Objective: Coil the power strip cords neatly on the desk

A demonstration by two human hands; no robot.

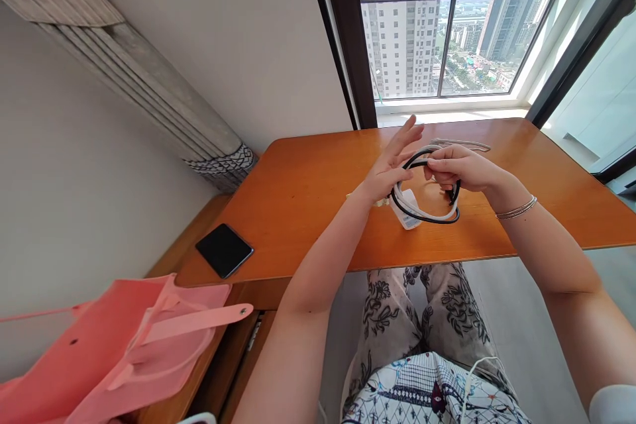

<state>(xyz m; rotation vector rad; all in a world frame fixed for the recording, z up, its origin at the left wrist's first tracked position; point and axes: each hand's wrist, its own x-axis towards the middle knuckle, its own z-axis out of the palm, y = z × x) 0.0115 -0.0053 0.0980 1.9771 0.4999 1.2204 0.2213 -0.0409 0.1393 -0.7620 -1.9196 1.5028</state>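
Head view shows two bare hands over the brown bench (303,192), with a cable loop (428,215) between them. The loop is made of black and white cable, and it is held up over the near half of the bench. It is almost round, so it has no clear long side, though it looks a bit wider from left to right. The right hand (454,169) has its fingers pinched narrow on the loop's far right part. A dark cable end (452,194) hangs just under those fingers. The left hand (392,162) is at the loop's left side, with its fingers spread wide and pointing up and away. The loop lies to the right of the left palm, and its left edge looks close against the left thumb, but I cannot tell for sure if they touch. A white packet (408,199) lies under the loop, and part of the loop covers it. Past the right fingers, on the far side, a loose pale cord (467,142) lies on the bench. Small pale bits (381,201) sit by the left wrist, too tiny to name. Well apart on the left, a black phone (224,250) lies flat near the bench edge, and a pink bag (114,338) is nearer still.
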